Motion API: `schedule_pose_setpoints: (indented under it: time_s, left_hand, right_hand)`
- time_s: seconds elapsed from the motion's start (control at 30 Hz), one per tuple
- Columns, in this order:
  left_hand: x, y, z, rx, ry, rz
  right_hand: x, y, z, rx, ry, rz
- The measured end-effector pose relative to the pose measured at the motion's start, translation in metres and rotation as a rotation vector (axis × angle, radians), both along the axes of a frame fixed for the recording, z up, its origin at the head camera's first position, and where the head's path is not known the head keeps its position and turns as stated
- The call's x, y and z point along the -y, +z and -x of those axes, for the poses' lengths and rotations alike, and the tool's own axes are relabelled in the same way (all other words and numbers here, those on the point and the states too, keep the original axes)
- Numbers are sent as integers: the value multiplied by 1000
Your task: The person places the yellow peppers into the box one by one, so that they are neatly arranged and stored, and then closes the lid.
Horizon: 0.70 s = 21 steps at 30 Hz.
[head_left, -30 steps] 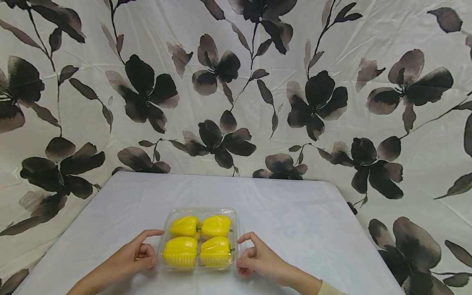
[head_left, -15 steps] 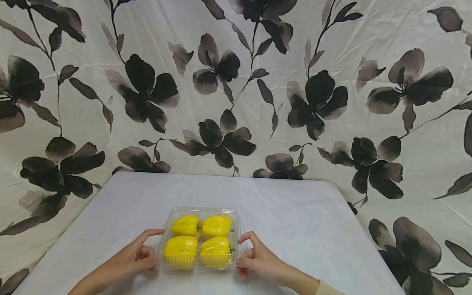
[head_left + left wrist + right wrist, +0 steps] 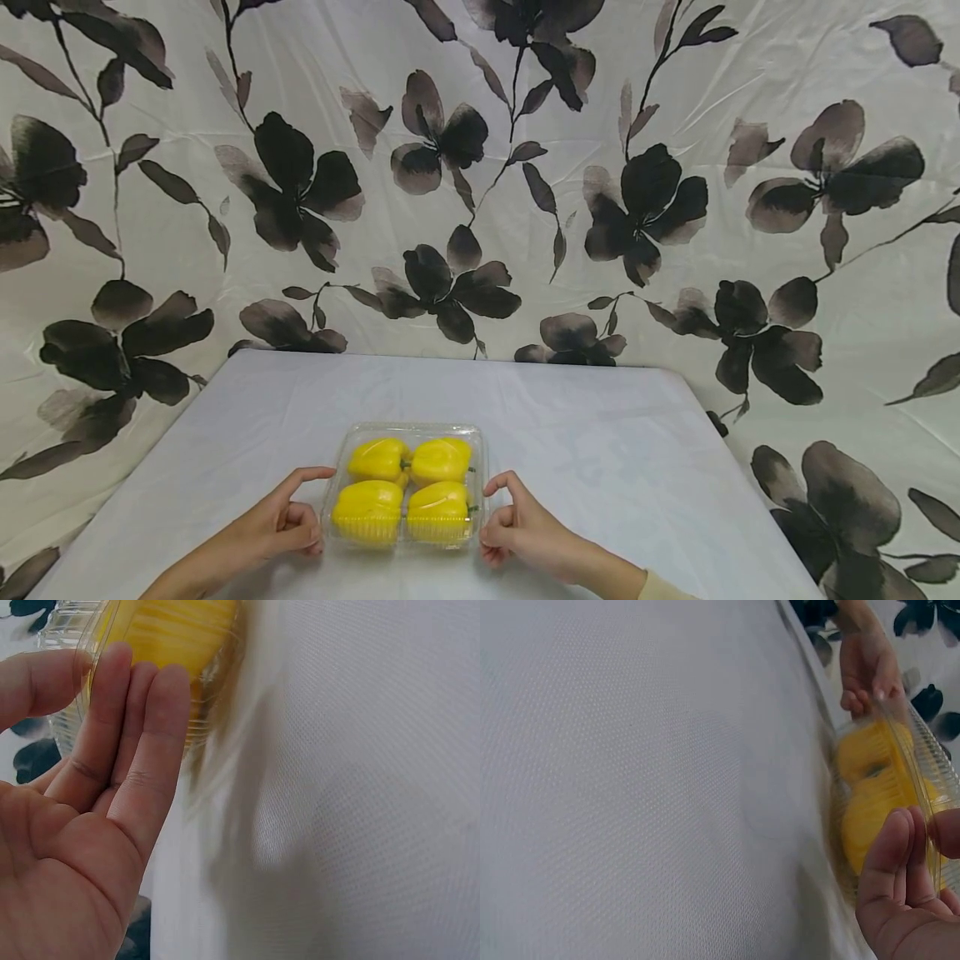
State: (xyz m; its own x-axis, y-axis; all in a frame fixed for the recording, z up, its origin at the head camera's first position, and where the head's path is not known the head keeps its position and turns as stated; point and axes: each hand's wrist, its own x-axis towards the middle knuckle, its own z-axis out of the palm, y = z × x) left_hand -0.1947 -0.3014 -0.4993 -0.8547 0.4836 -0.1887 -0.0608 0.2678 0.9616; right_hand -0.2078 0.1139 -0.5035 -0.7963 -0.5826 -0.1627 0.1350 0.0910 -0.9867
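On the table in front of me sits a lidded clear plastic container (image 3: 412, 428). Several yellow bell peppers (image 3: 367, 504) lie inside it, two to a row. At its left edge is my left hand (image 3: 279, 518); in the left wrist view its thumb and fingertips pinch the container's rim. My right hand (image 3: 528, 529) holds the opposite edge. Seen from the right wrist, thumb and fingers (image 3: 891, 851) of that hand pinch the rim too, with the left hand (image 3: 870, 667) at the far end. Both index fingers are bent in against the container's sides.
A white cloth (image 3: 600, 450) covers the table, whose back edge runs behind the container. White fabric with dark flowers (image 3: 442, 200) hangs behind and at both sides.
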Motion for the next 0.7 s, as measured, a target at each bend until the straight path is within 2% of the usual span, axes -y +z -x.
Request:
schedule_pose_setpoints:
  time_s: [0.3,0.7]
  left_hand:
    - [1,0,1,-21,-46,-48]
    - [2,1,-3,-2,-35,-24]
  right_hand:
    - [2,2,-2,-5,-10,5]
    - [2,3,-5,8,-18,-4]
